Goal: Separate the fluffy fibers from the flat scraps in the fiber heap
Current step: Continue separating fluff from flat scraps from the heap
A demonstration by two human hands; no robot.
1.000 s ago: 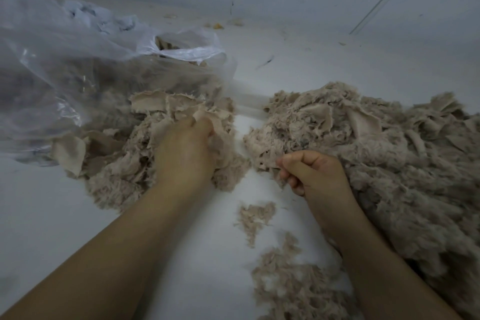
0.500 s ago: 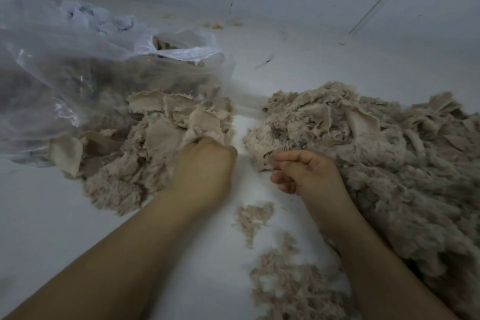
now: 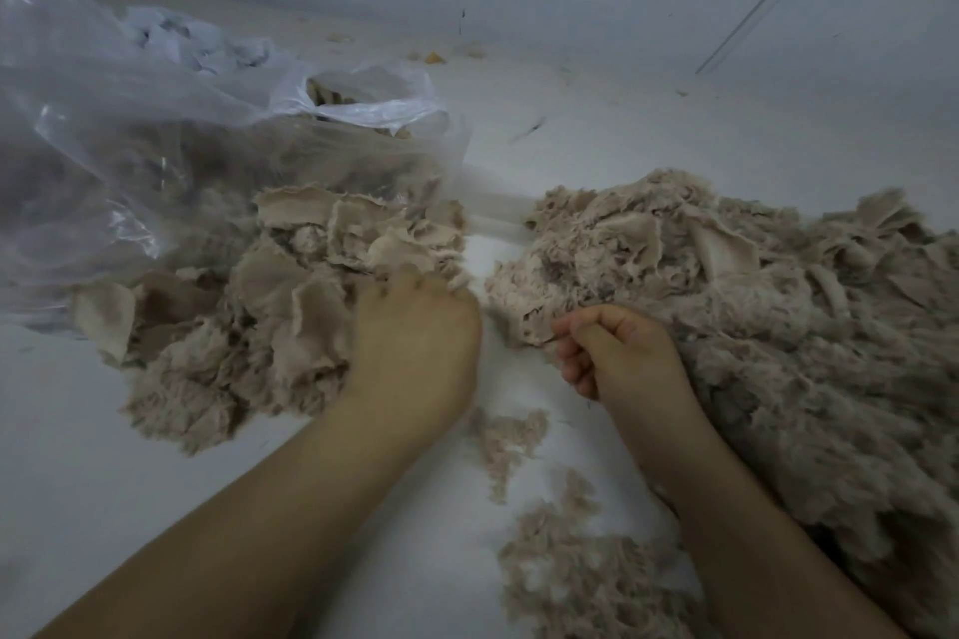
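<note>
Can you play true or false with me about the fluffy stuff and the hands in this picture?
1. There is a pile on each side of the hands. True: a left pile and a right pile.
2. The plastic bag is on the right. False: it lies at the left, behind the left pile.
3. The left hand is up in the air. False: it rests against the left pile.
4. The right hand has curled fingers at the right pile's edge. True.
5. Small tufts lie on the floor between the arms. True.
</note>
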